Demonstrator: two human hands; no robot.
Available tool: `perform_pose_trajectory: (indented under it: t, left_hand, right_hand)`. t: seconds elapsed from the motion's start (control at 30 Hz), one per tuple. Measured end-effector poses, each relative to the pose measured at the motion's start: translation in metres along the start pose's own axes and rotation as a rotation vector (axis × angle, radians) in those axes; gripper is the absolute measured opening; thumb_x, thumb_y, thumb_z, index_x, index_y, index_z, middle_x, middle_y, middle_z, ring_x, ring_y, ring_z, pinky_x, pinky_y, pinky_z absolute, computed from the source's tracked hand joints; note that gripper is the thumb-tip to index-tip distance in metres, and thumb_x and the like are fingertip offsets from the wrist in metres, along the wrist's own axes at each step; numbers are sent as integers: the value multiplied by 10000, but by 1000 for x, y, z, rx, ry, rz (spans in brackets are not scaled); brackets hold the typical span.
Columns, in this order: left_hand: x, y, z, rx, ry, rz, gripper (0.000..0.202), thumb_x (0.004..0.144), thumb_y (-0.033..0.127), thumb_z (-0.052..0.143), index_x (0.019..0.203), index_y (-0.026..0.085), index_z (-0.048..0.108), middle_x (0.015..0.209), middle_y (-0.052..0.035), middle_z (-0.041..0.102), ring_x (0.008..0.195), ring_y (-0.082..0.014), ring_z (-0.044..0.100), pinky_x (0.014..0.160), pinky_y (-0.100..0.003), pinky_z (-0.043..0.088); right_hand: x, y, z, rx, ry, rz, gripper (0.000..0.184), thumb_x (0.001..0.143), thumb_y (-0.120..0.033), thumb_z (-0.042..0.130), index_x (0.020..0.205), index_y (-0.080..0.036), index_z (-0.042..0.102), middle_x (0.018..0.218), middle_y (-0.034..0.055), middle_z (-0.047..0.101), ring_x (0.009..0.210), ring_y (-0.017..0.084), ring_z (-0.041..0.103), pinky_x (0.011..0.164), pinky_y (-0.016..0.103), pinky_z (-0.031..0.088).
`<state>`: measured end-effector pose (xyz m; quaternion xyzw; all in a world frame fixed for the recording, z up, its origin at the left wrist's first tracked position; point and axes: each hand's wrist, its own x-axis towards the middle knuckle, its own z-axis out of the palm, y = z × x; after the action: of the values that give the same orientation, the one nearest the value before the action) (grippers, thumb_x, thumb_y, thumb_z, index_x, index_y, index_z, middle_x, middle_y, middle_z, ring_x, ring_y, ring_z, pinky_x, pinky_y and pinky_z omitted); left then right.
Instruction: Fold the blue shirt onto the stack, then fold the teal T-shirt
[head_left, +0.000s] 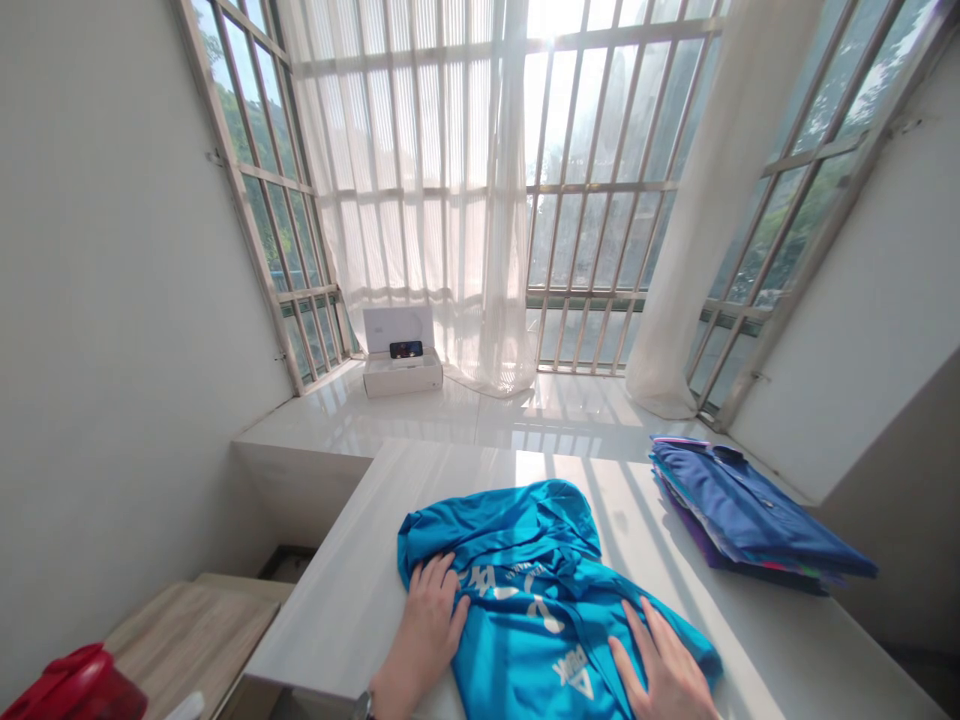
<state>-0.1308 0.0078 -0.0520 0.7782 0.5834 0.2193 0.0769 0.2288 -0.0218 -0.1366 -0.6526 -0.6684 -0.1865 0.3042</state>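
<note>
Laying L hand [424,630] & R hand [660,665] open, flat on blue top [536,590], table edge [296,600] near, folded shirts [750,520] to R.

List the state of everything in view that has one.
Blue printed shirt: rumpled, lying flat
Left hand: open, palm down on shirt
Right hand: open, palm down on shirt
Stack of folded clothes: piled, edges fanned
White box: lid raised
Phone: propped upright, screen lit
Sheer curtain: drawn

Home room; tiled window ledge [352,412]; sheer curtains [405,200]; barred windows [600,230]; stacked clothes [750,515] on white table [352,610]
</note>
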Motion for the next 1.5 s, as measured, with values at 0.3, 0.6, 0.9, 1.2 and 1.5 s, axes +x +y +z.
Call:
perform_pose_trajectory:
  t: [0.3, 0.6, 0.9, 1.2, 1.5]
  left_hand:
    - [-1, -3, 3, 23, 45, 23, 290, 1024, 328, 481, 1136, 194, 713, 1437, -144, 635, 1339, -339, 583, 1146, -625, 445]
    - [-1, -2, 4, -8, 29, 14, 292, 1023, 341, 477, 1129, 196, 708, 1442, -143, 628, 1350, -352, 571, 1152, -650, 433]
    - [0, -37, -13, -86, 100, -83, 293, 1026, 331, 419, 951, 207, 674, 1255, -134, 690, 1227, -323, 633, 1109, -619, 475]
    - [-30, -68, -45, 173, -98, -242, 264, 995, 246, 431, 964, 209, 690, 1445, -92, 629, 1493, -377, 399, 1205, -714, 254]
    - [24, -10, -52, 62, -58, -60, 344, 1007, 256, 449, 1290, 183, 629, 1465, -149, 585, 1431, -293, 484, 1199, -480, 398]
  right_hand:
    - [1, 0, -2, -23, -9, -27, 629, 1026, -590, 324, 1289, -130, 663, 1345, 227, 667, 1154, 367, 694, 926, 527, 588]
    - [1, -1, -3, -38, 1, -25, 640, 1026, -602, 317, 1278, -134, 675, 1341, 224, 677, 1146, 357, 704, 930, 526, 595]
    - [7, 20, -4, -10, -109, 22, 645, 994, -597, 366, 1293, -129, 692, 1393, 227, 646, 1250, 380, 650, 982, 545, 579]
    - [16, 54, -6, 56, -389, 227, 718, 886, -629, 418, 1321, -126, 687, 1446, 207, 620, 1345, 376, 584, 1105, 539, 508]
    - [44, -36, -8, 274, -334, 114, 588, 968, -550, 401, 1319, -165, 672, 1452, 179, 613, 1349, 346, 581, 1098, 498, 525]
